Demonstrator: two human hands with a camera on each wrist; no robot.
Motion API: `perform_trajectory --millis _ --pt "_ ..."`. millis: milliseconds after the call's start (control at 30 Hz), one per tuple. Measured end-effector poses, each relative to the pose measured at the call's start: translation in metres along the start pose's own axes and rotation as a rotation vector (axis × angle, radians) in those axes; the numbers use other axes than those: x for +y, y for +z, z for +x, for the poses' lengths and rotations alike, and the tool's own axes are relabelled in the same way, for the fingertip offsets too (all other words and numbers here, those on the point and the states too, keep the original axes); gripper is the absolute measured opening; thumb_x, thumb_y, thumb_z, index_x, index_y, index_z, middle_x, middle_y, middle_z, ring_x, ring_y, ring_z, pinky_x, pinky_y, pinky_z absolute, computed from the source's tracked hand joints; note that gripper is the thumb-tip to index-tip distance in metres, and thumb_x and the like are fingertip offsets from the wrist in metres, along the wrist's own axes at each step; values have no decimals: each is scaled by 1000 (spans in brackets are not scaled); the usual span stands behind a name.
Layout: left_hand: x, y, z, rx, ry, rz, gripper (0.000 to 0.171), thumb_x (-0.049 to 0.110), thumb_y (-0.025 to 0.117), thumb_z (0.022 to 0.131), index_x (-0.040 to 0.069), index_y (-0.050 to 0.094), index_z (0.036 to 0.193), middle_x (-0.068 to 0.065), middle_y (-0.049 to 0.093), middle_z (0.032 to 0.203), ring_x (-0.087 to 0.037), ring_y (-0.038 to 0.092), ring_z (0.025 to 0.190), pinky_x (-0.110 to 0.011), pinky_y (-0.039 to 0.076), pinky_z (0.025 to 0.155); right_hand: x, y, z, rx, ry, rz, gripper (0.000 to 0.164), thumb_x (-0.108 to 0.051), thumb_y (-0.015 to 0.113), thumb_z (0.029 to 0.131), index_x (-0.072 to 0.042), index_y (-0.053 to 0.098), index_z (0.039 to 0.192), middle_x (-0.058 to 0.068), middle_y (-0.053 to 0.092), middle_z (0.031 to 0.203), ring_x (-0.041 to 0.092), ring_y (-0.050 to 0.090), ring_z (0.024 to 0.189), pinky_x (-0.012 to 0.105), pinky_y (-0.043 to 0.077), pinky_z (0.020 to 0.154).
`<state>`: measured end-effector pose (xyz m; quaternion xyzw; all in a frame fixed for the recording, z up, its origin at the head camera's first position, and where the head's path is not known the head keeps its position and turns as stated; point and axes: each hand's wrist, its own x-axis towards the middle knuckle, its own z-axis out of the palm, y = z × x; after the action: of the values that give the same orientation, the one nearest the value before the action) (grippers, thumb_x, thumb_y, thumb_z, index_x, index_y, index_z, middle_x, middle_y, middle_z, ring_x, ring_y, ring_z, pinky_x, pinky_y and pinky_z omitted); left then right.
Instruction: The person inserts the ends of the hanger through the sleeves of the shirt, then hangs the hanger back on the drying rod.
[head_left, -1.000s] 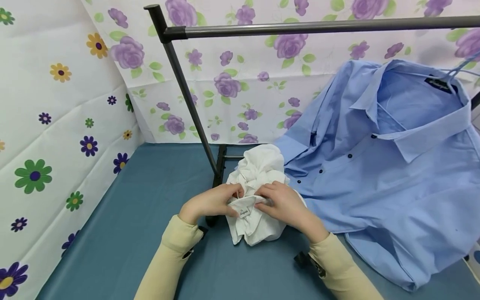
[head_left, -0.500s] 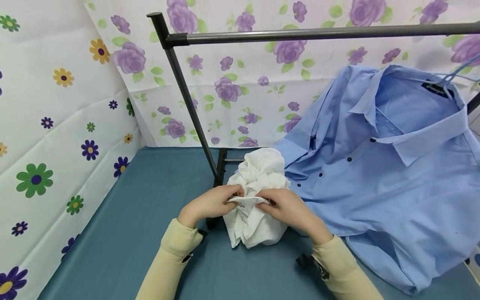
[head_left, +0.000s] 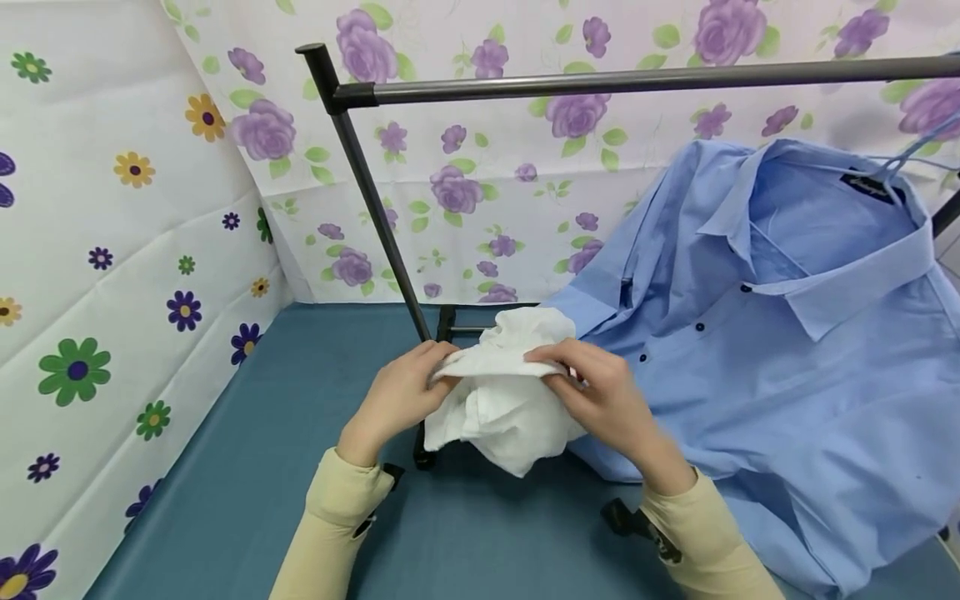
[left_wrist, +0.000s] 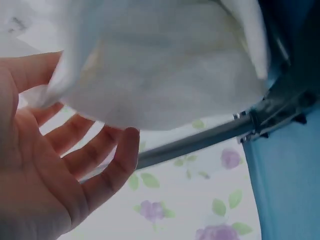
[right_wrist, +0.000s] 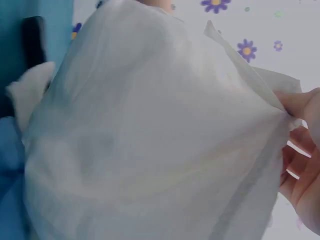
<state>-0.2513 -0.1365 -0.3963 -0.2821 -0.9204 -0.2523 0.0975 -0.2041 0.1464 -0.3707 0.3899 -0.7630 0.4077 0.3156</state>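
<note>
Soft white cloth garment (head_left: 510, 417), plain weave, at centre of head view above the blue-green bench (head_left: 285, 450). A nearly straight folded edge runs across it; crumpled bunch at its 12 o'clock, lower panel hanging to a blunt point at 6. Right wrist view: broad pale sheet, creases converging at the pinch. Left hand (head_left: 397, 396) pinches the edge at 9 o'clock, right hand (head_left: 603, 400) at 2. Light-blue collared shirt (head_left: 795, 383) lies toward 3 o'clock.
</note>
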Motion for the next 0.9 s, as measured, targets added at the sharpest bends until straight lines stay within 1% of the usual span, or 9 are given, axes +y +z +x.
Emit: perform_trajectory --millis 100,200,367,467,533,600,733,800,900 --pt "-4 -9 -3 77 -57 -44 30 20 64 98 17 63 129 -6 63 122 -25 64 99 -47 53 78 -5 -10 7 85 -31 -11 16 -10 60 101 -7 72 110 3 67 90 10 48 67 21 38 60" --pt "-5 -21 -6 194 -85 -136 30 19 63 99 16 63 129 -6 63 124 -25 63 104 -46 55 78 -8 -21 12 162 -43 -21 19 -17 59 103 -4 72 109 6 68 91 11 49 68 22 38 61" --pt "3 -40 -10 416 -51 -284 19 7 61 99 12 71 114 -4 70 112 -19 65 88 -32 52 59 -10 -32 18 239 -45 -31 33 -31 61 103 0 72 107 12 71 94 11 48 69 22 36 64" --pt "14 -47 -13 533 -12 -326 17 -2 59 98 6 72 105 -8 72 97 -17 62 70 -25 46 51 -14 -35 21 273 -52 -37 35 -31 62 102 1 72 106 13 71 94 12 49 70 23 36 64" --pt "21 -51 -17 595 13 -359 17 -6 57 97 3 71 103 -10 71 90 -15 61 65 -22 45 50 -18 -38 23 293 -63 -40 35 -31 63 102 2 72 105 14 72 94 12 50 70 23 36 64" --pt "31 -55 -21 650 39 -400 17 -8 56 96 0 70 102 -10 71 88 -13 61 65 -20 47 54 -21 -40 24 314 -81 -39 35 -31 63 102 3 72 103 14 72 92 12 51 70 23 36 64" --pt "56 -64 -33 752 134 -541 18 -13 50 95 -9 66 103 -10 72 99 -14 68 83 -22 54 70 -32 -44 29 369 -146 -34 34 -28 65 101 5 72 97 16 71 86 13 50 66 22 37 63" --pt "69 -68 -38 805 204 -614 17 -15 47 94 -15 62 102 -10 72 105 -18 69 93 -25 55 77 -39 -45 31 400 -188 -15 32 -26 67 100 6 71 94 16 70 84 14 52 65 21 40 64" --pt "86 -73 -44 894 324 -714 12 -17 44 91 -20 54 97 -14 72 107 -24 69 98 -28 55 83 -50 -48 35 459 -266 56 28 -20 71 97 7 69 90 17 70 81 16 60 67 19 48 69"
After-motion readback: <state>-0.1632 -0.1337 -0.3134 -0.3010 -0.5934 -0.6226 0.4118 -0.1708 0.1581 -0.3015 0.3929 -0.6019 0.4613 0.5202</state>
